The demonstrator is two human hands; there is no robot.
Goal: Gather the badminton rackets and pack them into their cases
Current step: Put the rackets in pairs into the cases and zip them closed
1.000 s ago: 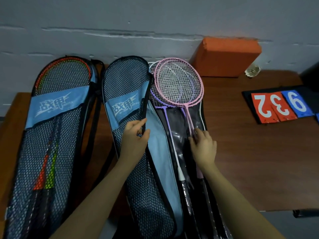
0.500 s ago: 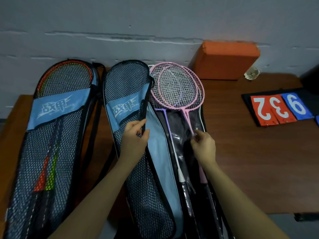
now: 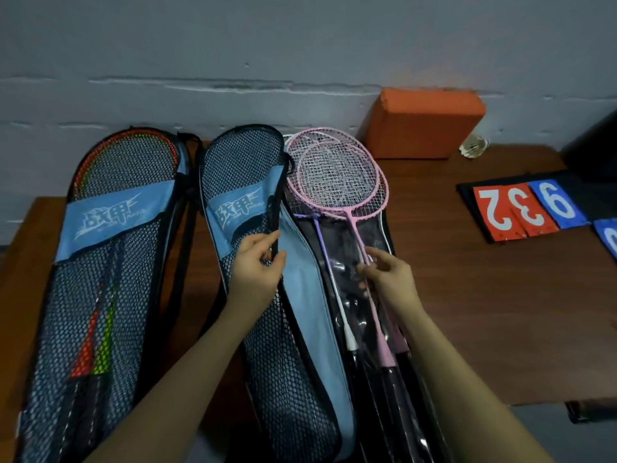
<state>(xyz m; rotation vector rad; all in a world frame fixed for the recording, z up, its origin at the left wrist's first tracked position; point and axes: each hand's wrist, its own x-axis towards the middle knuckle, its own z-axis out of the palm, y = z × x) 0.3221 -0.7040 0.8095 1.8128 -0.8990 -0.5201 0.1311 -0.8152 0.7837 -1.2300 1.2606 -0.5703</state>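
On the far left, the closed case (image 3: 100, 262) had not stirred over that last second: red and green rackets (image 3: 96, 345) sat behind its mesh, one pair already packed by the look of it. Next along, the left hand (image 3: 257, 269) kept its pinch on the black zipper edge of the mesh lid (image 3: 240, 195), thumb and forefinger closed on the trim, holding the open case (image 3: 307, 312) agape exactly as before.

The change came on the right side of that case. The pink racket (image 3: 337, 182) had slid leftward and down a touch, its head now settling almost squarely over the purple racket (image 3: 317, 235) beneath, where a second ago the two heads sat offset. The right hand (image 3: 387, 275) had shifted too: from lying over the shaft to fingers curled, tips pinching the thin pink shaft and nudging it into line. I judged that as the rackets being squared up so the lid could fold over; closing and zipping were not yet done.

All of it lay on a brown wooden table (image 3: 484, 312) pushed against a grey wall (image 3: 300, 45) with a rough seam. At the back stood an orange block (image 3: 424, 121), a small pale object beside it too blurred to name, and far right a black scoreboard (image 3: 521, 208) with red and blue number cards.
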